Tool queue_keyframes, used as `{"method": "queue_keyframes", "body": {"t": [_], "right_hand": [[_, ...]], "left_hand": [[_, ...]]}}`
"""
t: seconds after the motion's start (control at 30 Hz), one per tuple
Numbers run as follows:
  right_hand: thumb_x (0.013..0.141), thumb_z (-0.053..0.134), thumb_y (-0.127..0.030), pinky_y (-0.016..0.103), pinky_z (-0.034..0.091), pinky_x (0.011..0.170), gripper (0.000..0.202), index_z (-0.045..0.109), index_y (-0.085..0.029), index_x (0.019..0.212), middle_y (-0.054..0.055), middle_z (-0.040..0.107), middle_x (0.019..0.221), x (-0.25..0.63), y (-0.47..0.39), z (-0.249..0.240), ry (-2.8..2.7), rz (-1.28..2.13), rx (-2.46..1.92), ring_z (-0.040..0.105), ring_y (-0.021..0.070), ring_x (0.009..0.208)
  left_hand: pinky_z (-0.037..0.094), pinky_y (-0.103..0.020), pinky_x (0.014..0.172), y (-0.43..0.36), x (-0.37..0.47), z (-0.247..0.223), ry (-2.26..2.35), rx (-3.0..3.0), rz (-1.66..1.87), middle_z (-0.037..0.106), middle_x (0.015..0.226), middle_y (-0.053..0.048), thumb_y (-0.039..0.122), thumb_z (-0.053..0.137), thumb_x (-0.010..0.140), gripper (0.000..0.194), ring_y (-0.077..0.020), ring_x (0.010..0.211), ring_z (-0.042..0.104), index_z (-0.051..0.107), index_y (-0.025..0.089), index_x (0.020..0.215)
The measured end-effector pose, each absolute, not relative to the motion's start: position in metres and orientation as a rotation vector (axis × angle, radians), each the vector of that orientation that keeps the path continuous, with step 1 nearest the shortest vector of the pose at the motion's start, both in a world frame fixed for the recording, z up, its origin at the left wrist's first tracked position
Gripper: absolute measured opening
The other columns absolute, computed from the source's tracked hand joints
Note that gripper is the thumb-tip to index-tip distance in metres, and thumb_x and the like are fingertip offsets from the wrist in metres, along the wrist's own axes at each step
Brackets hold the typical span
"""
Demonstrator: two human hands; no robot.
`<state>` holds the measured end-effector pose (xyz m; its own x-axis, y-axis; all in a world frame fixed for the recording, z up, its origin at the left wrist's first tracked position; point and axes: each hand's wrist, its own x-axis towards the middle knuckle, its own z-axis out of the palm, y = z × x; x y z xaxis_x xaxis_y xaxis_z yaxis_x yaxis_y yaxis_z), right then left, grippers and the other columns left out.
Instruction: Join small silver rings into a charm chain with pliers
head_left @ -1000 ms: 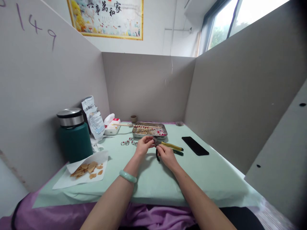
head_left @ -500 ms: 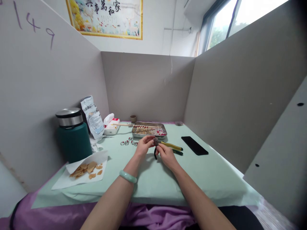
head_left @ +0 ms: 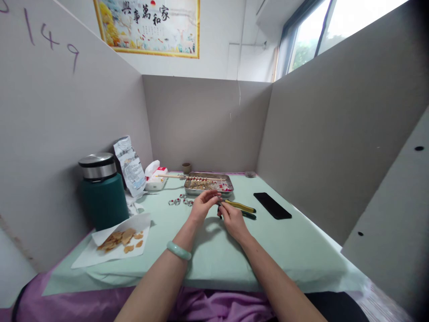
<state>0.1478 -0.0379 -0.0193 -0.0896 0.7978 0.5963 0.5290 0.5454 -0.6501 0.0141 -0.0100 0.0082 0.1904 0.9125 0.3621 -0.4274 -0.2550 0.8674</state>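
Creased green covering underlies a slim yellow handle.

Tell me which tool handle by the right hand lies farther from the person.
The yellow handle; it lies beyond the other, the dark green handle, and closer to the metal tray.

left hand: I see its fingers straighter than half a second ago | dark metal piece between the hands: broad earlier, I get only a thin sliver now | black strip under right hand: shrunk to a stub | my view: tipped up slightly, poster's red dot showing
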Motion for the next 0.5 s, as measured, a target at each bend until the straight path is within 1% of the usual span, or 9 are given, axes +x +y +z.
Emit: {"method": "queue_keyframes", "body": {"t": [0.13, 0.3, 0.4, 0.5], "right_hand": [[0.089, 0.037, -0.03, 0.026, 0.035, 0.064, 0.026, 0.055, -0.02, 0.072, 0.003, 0.06, 0.071, 0.1471, -0.0376, -0.0193, -1.759, 0.327, -1.107, 0.053, 0.0157, 0.066], [0.089, 0.038, -0.033, 0.025, 0.036, 0.06, 0.026, 0.056, -0.02, 0.075, 0.002, 0.058, 0.067, 0.1465, -0.0386, -0.0179, -1.72, 0.501, -1.074, 0.051, 0.0153, 0.062], [0.089, 0.037, -0.035, 0.025, 0.036, 0.058, 0.028, 0.056, -0.02, 0.074, 0.0, 0.056, 0.064, 0.1474, -0.0389, -0.0184, -1.715, 0.59, -1.048, 0.049, 0.0135, 0.057], [0.088, 0.039, -0.035, 0.024, 0.037, 0.056, 0.027, 0.057, -0.019, 0.077, 0.0, 0.058, 0.068, 0.1498, -0.0384, -0.0176, -1.702, 0.703, -1.01, 0.047, 0.0119, 0.055]], "left_hand": [[0.048, -0.038, 0.083, -0.0106, 0.014, 0.009, 0.528, 1.235, 1.407, 0.068, 0.097, -0.011, 0.03, 0.076, 0.061, 0.042, -0.0229, 0.087, 0.065, 0.06, 0.014, 0.096], [0.047, -0.039, 0.086, -0.0117, 0.0137, 0.0105, 0.5, 1.232, 1.393, 0.067, 0.104, -0.013, 0.029, 0.077, 0.06, 0.045, -0.026, 0.097, 0.063, 0.058, 0.015, 0.098], [0.046, -0.04, 0.087, -0.01, 0.0129, 0.0096, 0.493, 1.243, 1.382, 0.067, 0.104, -0.013, 0.027, 0.076, 0.062, 0.044, -0.0263, 0.097, 0.064, 0.055, 0.014, 0.098], [0.047, -0.039, 0.086, -0.0088, 0.0122, 0.0083, 0.492, 1.262, 1.374, 0.067, 0.102, -0.013, 0.026, 0.075, 0.063, 0.041, -0.0257, 0.094, 0.065, 0.054, 0.013, 0.096]]}}
